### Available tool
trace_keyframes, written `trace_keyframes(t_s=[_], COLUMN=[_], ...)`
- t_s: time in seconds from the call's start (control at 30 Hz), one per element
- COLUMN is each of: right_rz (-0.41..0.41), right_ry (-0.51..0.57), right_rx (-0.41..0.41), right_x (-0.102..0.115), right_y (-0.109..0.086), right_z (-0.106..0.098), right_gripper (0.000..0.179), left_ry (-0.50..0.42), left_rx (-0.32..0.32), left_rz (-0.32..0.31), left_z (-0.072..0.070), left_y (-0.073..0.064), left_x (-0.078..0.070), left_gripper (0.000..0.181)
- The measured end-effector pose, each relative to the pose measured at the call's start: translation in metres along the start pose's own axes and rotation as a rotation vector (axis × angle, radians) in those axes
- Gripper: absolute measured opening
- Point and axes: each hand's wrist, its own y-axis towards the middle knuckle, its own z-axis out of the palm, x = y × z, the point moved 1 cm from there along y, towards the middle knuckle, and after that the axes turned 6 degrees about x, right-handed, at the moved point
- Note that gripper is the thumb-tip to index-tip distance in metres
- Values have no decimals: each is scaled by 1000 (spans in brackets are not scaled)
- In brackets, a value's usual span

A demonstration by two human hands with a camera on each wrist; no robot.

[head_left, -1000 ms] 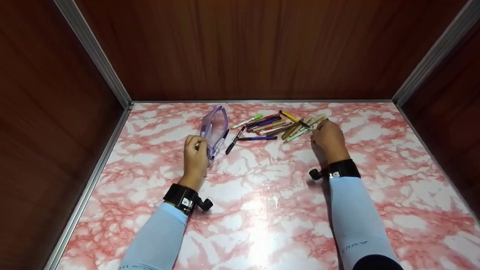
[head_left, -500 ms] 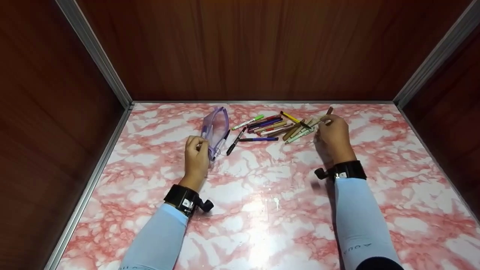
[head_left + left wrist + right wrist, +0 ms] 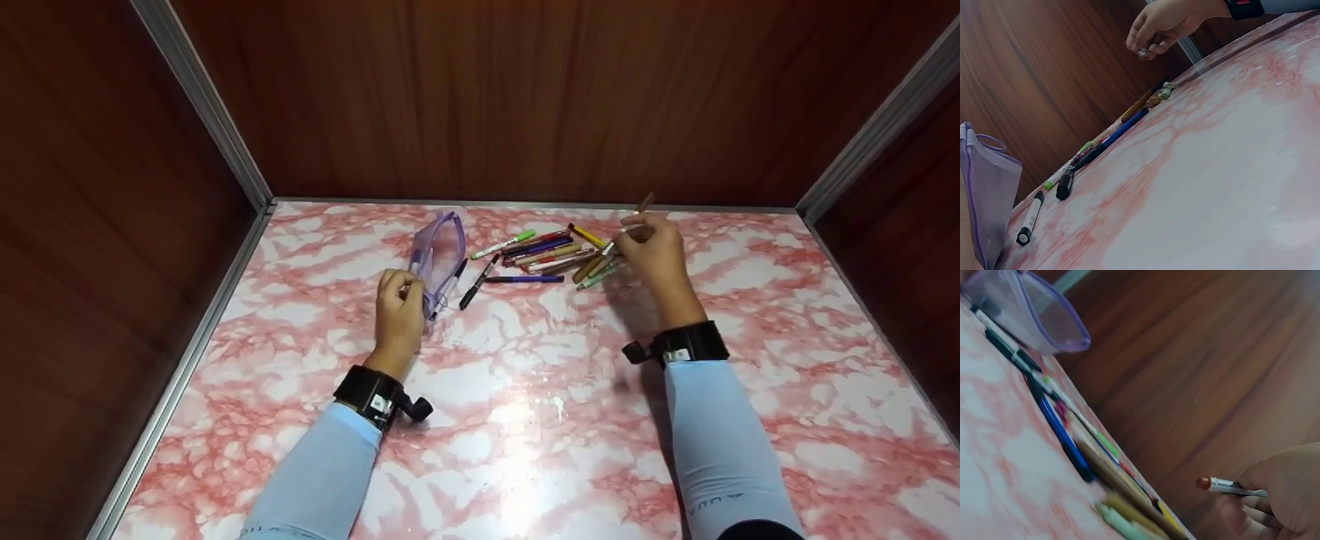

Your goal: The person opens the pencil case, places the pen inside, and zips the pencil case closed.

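My left hand (image 3: 399, 311) pinches the near end of a purple mesh zip pouch (image 3: 444, 251), which stands with its mouth gaping to the right. My right hand (image 3: 656, 259) holds a felt-tip pen (image 3: 1220, 484) between thumb and fingers, raised above the right end of a pile of pens. This pen has a white barrel and brown ends. Below it lie a brown pen (image 3: 1112, 467) and pale green pens (image 3: 1120, 522). Beside the pouch rests a white marker with black ends (image 3: 1030, 219). The pouch's contents are hard to make out.
A black marker (image 3: 480, 281) and a blue pen (image 3: 529, 279) lie on the near side of the pile. At its far side are a green-capped marker (image 3: 504, 244) and a yellow pen (image 3: 587, 235). Wooden panels (image 3: 480, 97) enclose the marbled table (image 3: 510, 420).
My right hand has lifted the felt-tip pen off the right end of the pile, then brought it up and slightly left. My left hand stays at the pouch.
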Motion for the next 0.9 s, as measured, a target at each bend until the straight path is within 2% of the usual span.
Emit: trace_keyframes(t_s=[0.27, 0.5, 0.73, 0.9], right_rz=[-45, -89, -73, -136], right_ry=[80, 53, 47, 30], right_rx=[64, 180, 312, 376], right_x=[28, 62, 92, 107], right_y=[0, 2, 3, 0], right_z=[39, 83, 133, 167], right_gripper=[27, 29, 27, 24], left_ry=[-37, 18, -29, -17], left_rx=[23, 7, 11, -2], left_rz=[-49, 22, -27, -16], left_z=[0, -1, 0, 0], left_y=[-2, 1, -2, 0], left_x=[-4, -3, -1, -1], left_gripper=[17, 17, 17, 15])
